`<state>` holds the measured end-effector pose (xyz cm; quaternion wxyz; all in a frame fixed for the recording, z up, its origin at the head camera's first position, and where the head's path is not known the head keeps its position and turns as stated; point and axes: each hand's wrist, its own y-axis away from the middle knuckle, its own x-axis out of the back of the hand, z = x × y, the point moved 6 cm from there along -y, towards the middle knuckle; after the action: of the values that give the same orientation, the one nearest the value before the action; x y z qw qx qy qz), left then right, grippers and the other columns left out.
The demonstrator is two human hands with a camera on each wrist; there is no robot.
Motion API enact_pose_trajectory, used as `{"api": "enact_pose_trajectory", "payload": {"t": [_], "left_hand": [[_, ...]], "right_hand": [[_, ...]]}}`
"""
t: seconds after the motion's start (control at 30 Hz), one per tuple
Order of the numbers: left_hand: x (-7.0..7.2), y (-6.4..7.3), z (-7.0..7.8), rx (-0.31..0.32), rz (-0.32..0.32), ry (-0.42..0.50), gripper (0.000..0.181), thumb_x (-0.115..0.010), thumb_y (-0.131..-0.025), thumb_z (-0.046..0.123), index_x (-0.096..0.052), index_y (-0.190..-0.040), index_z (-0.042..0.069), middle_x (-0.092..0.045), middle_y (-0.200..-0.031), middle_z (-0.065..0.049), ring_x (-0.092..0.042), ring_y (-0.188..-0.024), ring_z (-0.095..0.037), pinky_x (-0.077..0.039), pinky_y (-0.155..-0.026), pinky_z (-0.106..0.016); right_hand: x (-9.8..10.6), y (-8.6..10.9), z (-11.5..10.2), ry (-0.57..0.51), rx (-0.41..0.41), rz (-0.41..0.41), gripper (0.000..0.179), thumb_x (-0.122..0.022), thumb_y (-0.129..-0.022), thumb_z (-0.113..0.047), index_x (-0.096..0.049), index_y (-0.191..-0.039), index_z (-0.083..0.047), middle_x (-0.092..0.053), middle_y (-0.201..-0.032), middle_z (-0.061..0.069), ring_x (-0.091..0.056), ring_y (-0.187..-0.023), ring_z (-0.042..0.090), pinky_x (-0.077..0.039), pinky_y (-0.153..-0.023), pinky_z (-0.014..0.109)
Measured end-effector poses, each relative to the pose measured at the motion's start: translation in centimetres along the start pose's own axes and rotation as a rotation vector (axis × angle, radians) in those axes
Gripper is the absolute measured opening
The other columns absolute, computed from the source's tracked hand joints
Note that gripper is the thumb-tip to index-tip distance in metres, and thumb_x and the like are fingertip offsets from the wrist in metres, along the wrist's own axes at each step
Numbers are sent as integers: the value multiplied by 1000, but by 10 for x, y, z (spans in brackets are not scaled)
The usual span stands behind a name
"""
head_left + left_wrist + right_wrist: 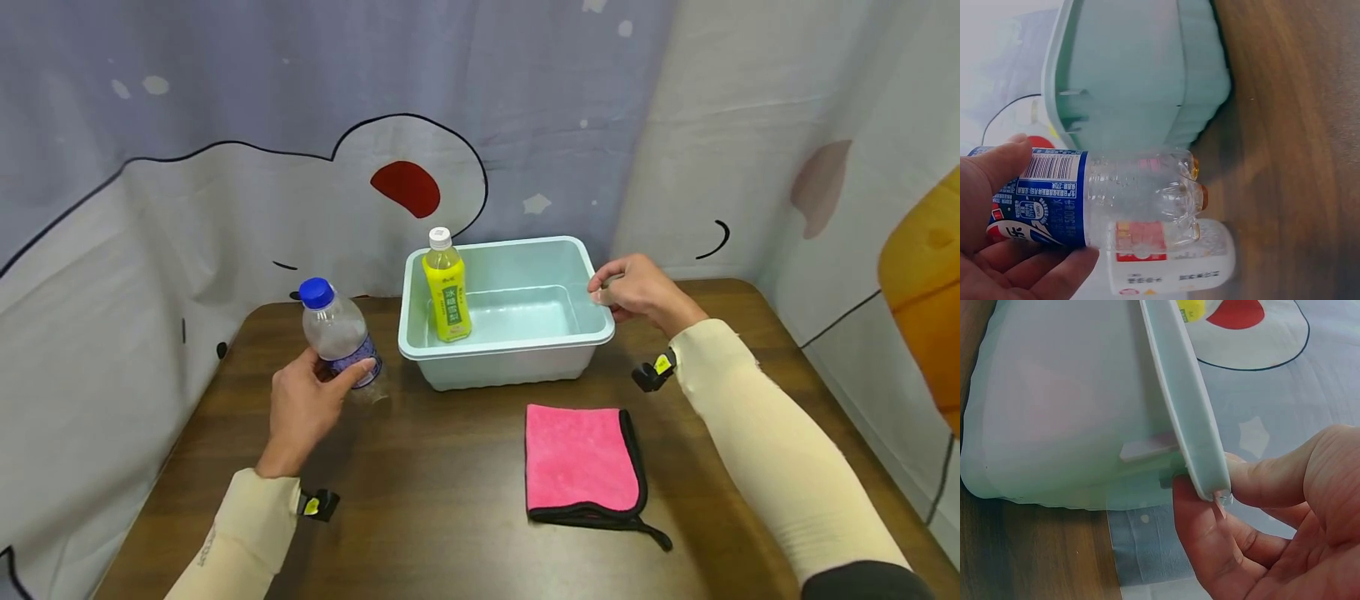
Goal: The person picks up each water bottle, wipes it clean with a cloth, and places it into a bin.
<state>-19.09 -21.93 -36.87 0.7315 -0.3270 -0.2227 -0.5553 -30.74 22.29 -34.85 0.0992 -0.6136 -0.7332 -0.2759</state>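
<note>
At the left of the table [435, 475], the left hand [306, 404] grips a clear bottle [333, 333], thumb and fingers round its label [1054, 172]. Right of it, a tub [506, 367] holds a yellow bottle [447, 300] at its left end; the right hand [637, 292] pinches the right rim [1191, 406]. A cloth [581, 458] lies on the near side. Only the left wrist view shows a white container [1175, 265] beyond the clear bottle; only the head view, the latter's blue cap [317, 292].
</note>
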Motion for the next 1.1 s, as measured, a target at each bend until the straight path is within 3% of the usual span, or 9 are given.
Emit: {"api": "enact_pose_trajectory", "payload": {"t": [0.27,0.67,1.1], "left_hand": [[16,0,8,-26,50,-17,58,-81,-91,42,-68,-122,-4,-76,-113,-27,-76,-104,-43,-61,-87,-59],[27,0,24,-27,39,-21,60,-81,-91,44,-68,-125,-4,-76,-116,-27,-76,-106,-43,-61,-90,-58],[42,-2,40,-43,90,-18,57,-82,-89,43,-71,-120,-3,-77,-110,-26,-77,-102,-41,-62,-86,-57]], "right_hand": [[-2,-1,-1,0,10,1,29,-69,-94,0,-63,-121,10,-65,-81,4,-68,-66,14,-62,-62,30],[0,-1,0,7,8,3,29,-69,-94,-1,-63,-121,10,-64,-78,2,-65,-63,12,-62,-62,31],[0,0,0,10,6,6,29,-69,-94,0,-64,-121,10,-63,-77,2,-65,-63,12,-62,-61,29]]}}
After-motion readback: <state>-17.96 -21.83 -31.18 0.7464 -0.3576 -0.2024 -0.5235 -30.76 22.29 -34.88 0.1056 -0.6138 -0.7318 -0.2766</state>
